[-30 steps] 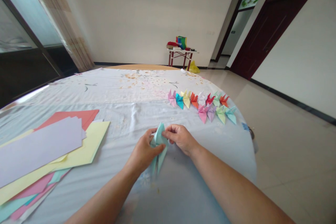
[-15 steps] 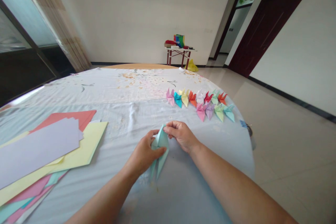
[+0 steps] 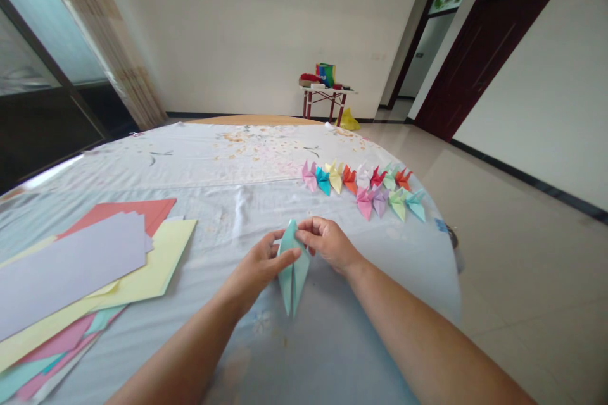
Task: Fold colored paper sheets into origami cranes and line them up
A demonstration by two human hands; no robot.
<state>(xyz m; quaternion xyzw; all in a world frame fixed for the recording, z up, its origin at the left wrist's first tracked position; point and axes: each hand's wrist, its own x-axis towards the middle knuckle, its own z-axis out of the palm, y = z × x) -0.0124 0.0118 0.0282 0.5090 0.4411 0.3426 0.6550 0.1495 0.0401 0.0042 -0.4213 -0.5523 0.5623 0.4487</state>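
Note:
A pale turquoise piece of folded paper (image 3: 293, 281) is between my two hands, over the near part of the table. It is a long diamond, split down the middle into two points at its near end. My left hand (image 3: 266, 266) grips it from the left, thumb lying across its face and fingers behind. At the upper right edge, my right hand (image 3: 327, 243) pinches the paper between thumb and fingers. Its far tip shows just beyond the fingers.
Several folded paper cranes (image 3: 365, 202) stand in two rows at the table's right side. On the left lies a pile of coloured paper sheets (image 3: 71, 272). A floral tablecloth (image 3: 237, 158) covers the round table. A small stand (image 3: 327, 92) is by the wall.
The folded paper has turned so that its diamond face lies flatter toward me. Its far flap has come down, and both hands have stayed on it.

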